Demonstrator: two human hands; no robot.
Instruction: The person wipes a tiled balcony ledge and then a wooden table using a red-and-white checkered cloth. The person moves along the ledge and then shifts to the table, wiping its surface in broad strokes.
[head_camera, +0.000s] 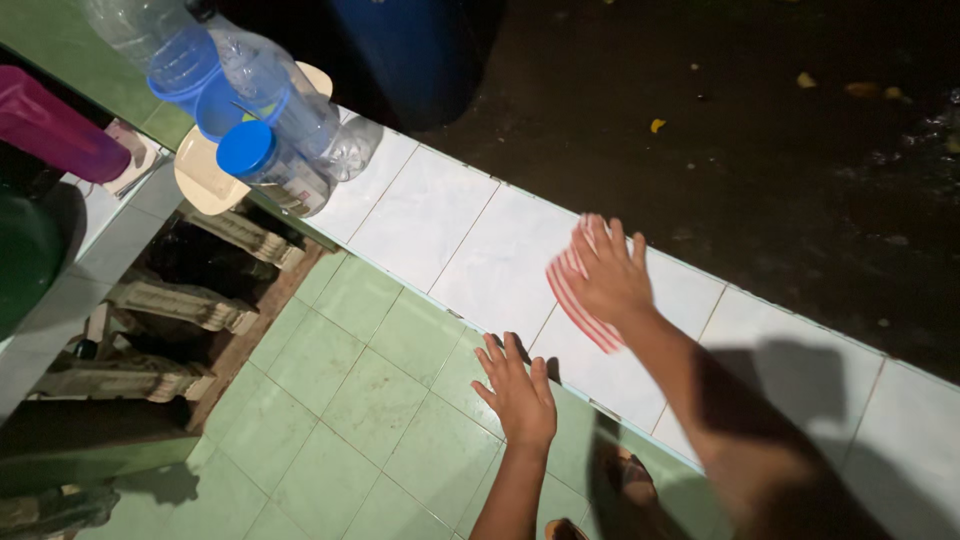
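My right hand (608, 275) presses flat on a red and white striped cloth (577, 300) that lies on the white tiled ledge (450, 235). The cloth shows under and beside the palm, near the ledge's near edge. My left hand (517, 393) is spread with fingers apart, resting against the ledge's near edge just left of the cloth, and holds nothing.
At the ledge's far left stand clear plastic bottles with blue caps (262, 160) on a cream plate (205, 175). A magenta container (55, 125) and a dark green tub (25, 255) sit further left. Green floor tiles (350, 400) lie below; dark wet ground (750, 130) lies beyond the ledge.
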